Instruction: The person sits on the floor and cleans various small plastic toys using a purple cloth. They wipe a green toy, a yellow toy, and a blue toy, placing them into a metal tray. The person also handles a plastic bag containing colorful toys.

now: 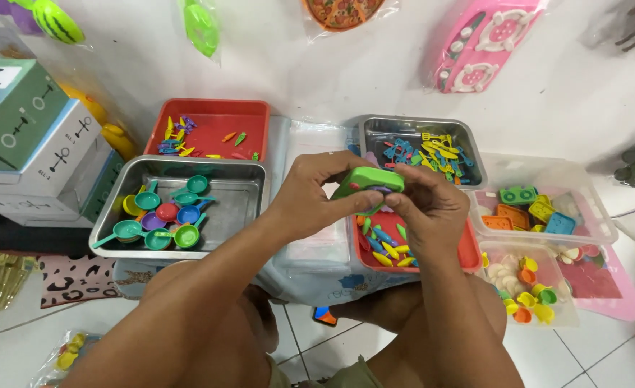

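On the white floor by the trays, both hands, left hand (310, 197) and right hand (429, 212), have fingers clamped on a green toy (367, 179), which could slip into the red tray (467, 253) below.

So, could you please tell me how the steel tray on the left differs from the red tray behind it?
The steel tray is bare grey metal, while the red tray is red. The steel tray holds small round toy pans in teal, green, red and blue, bunched at its left side; the red tray holds much smaller slim pieces, mostly at its left and front. The steel tray lies nearer the person. Both are rectangular, shallow and partly filled.
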